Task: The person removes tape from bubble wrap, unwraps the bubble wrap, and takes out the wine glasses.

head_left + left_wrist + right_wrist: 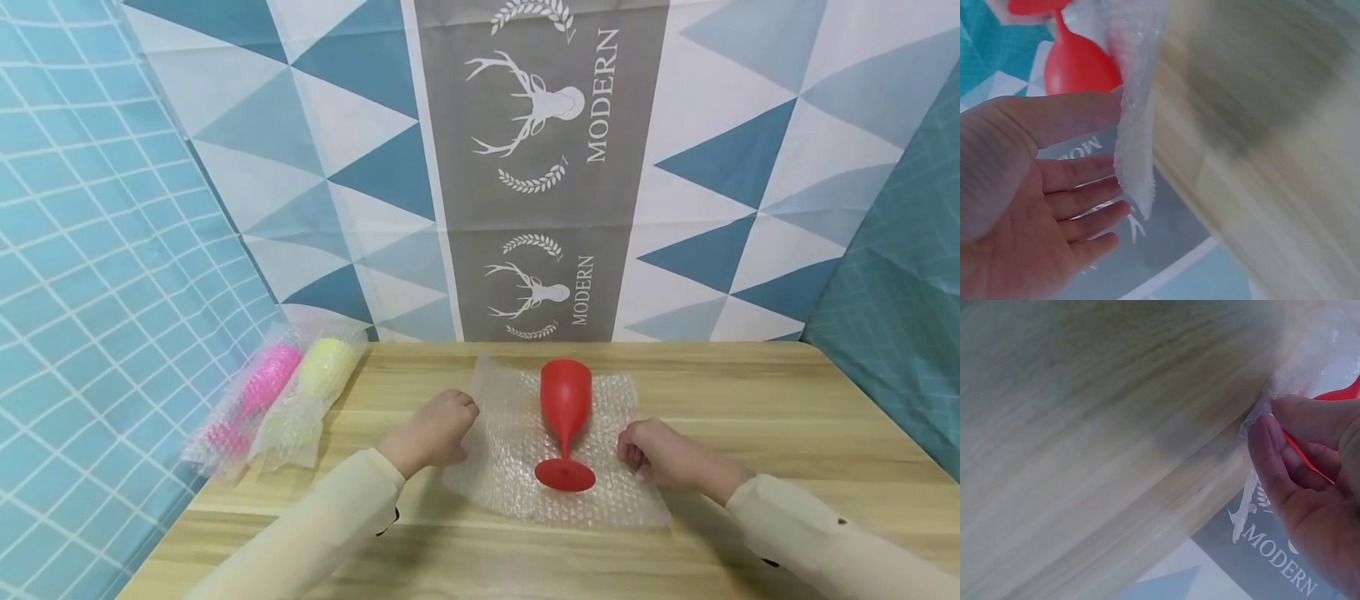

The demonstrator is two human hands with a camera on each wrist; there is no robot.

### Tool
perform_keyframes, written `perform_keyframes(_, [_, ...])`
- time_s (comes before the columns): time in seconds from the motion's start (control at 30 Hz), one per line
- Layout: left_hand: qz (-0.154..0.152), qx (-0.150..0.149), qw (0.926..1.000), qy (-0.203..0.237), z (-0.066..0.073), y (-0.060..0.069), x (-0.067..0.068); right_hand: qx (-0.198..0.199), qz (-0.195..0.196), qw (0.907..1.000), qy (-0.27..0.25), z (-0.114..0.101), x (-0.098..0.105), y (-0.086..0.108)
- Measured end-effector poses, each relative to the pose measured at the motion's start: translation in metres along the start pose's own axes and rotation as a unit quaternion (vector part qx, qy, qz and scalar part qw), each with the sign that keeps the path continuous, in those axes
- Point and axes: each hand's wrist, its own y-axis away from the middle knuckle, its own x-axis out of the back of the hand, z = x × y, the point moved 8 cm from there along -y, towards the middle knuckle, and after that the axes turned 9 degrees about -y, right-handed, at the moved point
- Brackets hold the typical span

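Observation:
A red goblet [566, 400] lies on a sheet of bubble wrap [510, 467], its bowl toward the wall and its round foot toward the person. My left hand [438, 429] is at the sheet's left edge; in the left wrist view that hand [1041, 187] pinches the bubble wrap [1135, 137] between thumb and fingers. On the other side, my right hand [663, 454] is at the sheet's right edge. The right wrist view shows this hand [1310, 456] pinching the wrap's edge [1260, 412] between thumb and index finger. Neither hand touches the goblet in the head view.
Two bubble-wrapped goblets, one pink [270, 375] and one yellow [326, 367], lie side by side at the left edge of the wooden table [750, 400]. A patterned cloth wall [367, 167] stands behind the table, with blue gridded cloth [97, 250] at the left.

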Motion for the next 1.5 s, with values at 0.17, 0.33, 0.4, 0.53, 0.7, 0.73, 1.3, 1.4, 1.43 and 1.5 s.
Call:
perform_keyframes(0.17, [0.023, -0.052, 0.9984, -0.002, 0.008, 0.002, -0.009, -0.006, 0.012, 0.9998, 0.011, 0.000, -0.002, 0.005])
perform_keyframes(0.33, [0.030, -0.085, 0.9958, 0.019, 0.010, 0.002, -0.021, -0.001, 0.023, 0.9995, 0.022, -0.003, -0.002, 0.007])
perform_keyframes(0.4, [0.031, -0.087, 0.9953, 0.030, 0.008, 0.001, -0.025, 0.005, 0.025, 0.9993, 0.026, -0.004, -0.002, 0.006])
perform_keyframes(0.53, [0.031, -0.085, 0.9946, 0.052, 0.003, 0.002, -0.032, 0.000, 0.023, 0.9996, 0.019, -0.004, -0.001, 0.005])
perform_keyframes(0.7, [-0.002, -0.067, 0.9927, 0.100, -0.001, 0.008, -0.051, -0.013, 0.012, 0.9998, 0.006, -0.002, 0.000, 0.006])
perform_keyframes(0.73, [-0.007, -0.063, 0.9918, 0.111, -0.001, 0.010, -0.054, -0.014, 0.010, 0.9998, 0.005, -0.002, 0.000, 0.006])
perform_keyframes(1.3, [0.017, -0.031, 0.9771, 0.210, -0.001, 0.027, -0.063, -0.013, 0.001, 0.9999, 0.006, -0.002, 0.000, 0.006])
perform_keyframes(1.4, [0.013, -0.024, 0.9727, 0.230, -0.002, 0.028, -0.064, 0.010, 0.005, 0.9998, 0.016, -0.006, 0.000, 0.006])
perform_keyframes(1.43, [0.010, -0.021, 0.9714, 0.236, -0.002, 0.029, -0.064, 0.016, 0.004, 0.9997, 0.019, -0.007, 0.000, 0.006])
perform_keyframes(1.5, [0.006, -0.018, 0.9688, 0.247, -0.003, 0.030, -0.066, 0.027, 0.000, 0.9994, 0.023, -0.009, 0.000, 0.006])
